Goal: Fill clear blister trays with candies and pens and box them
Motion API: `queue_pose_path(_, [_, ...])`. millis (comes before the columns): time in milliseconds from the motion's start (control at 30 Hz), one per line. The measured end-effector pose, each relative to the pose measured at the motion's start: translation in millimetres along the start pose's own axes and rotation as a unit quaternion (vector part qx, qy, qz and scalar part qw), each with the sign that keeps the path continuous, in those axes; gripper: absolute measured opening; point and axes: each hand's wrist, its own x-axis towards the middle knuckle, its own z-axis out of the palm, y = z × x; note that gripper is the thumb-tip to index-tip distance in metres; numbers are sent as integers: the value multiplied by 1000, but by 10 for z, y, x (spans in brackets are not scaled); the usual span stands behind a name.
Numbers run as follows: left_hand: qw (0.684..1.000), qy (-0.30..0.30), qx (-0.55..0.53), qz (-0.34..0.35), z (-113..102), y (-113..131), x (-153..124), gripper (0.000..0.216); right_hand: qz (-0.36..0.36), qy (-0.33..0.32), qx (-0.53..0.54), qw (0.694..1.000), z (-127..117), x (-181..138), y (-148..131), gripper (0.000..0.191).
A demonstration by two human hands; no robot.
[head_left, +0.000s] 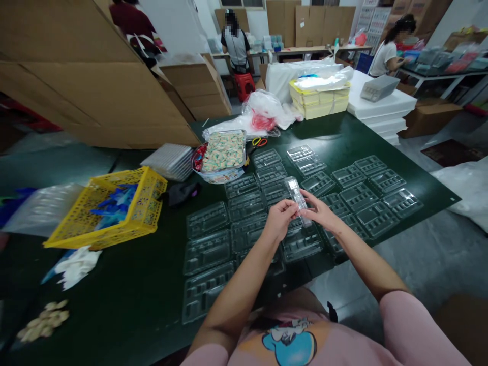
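Holding a small clear plastic piece point(296, 195) up above the counter point(125, 284), both hands were pinched on it: the left hand point(280, 218) had its fingers closed on the lower end, and the right hand point(320, 211) gripped it from the other side, fingertips curled around it. Both forearms came in from the bottom edge, bent at the elbows, meeting right over the middle rows of clear blister trays point(247, 231). Honestly couldn't tell what the clear piece was, since it was see-through and half covered by fingers. Trays under the hands were partly hidden too.

Further out on the dark green counter sat a yellow basket point(125, 211) with blue bits inside, a tray of small packets point(223, 150), a stack of clear lids point(170, 160), scissors point(259, 142), and some pale little pieces point(41, 320) near the left corner. White foam sheets point(381, 107) and a yellowish stack point(318, 99) sat at the far end. Big cardboard sheets point(95, 81) leaned on the left, and two other people point(236, 46) worked at benches in the back.
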Motion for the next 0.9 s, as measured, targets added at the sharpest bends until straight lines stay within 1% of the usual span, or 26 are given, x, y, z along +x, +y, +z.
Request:
queue_pose_path(100, [1000, -19, -12, -20, 6, 18, -15, 30, -10, -7, 29, 1000, 1, -21, 8, 75])
queue_pose_path(267, [996, -55, -31, -63, -8, 52, -22, 36, -21, -25, 69, 997, -9, -37, 55, 75])
queue_pose_path(400, [994, -70, -44, -77, -23, 58, -24, 35, -28, -27, 101, 994, 12, -44, 91, 73])
queue_pose_path(567, [994, -70, -34, -76, -9, 74, -41, 33, -41, -37, 129, 990, 38, -54, 87, 72])
queue_pose_path(700, [996, -62, -28, -65, 12, 93, -59, 34, -38, -30, 132, 990, 54, -65, 63, 72])
queue_pose_path(900, [995, -66, -42, -67, 17, 100, -81, 33, -37, -27, 136, 990, 92, -79, 27, 71])
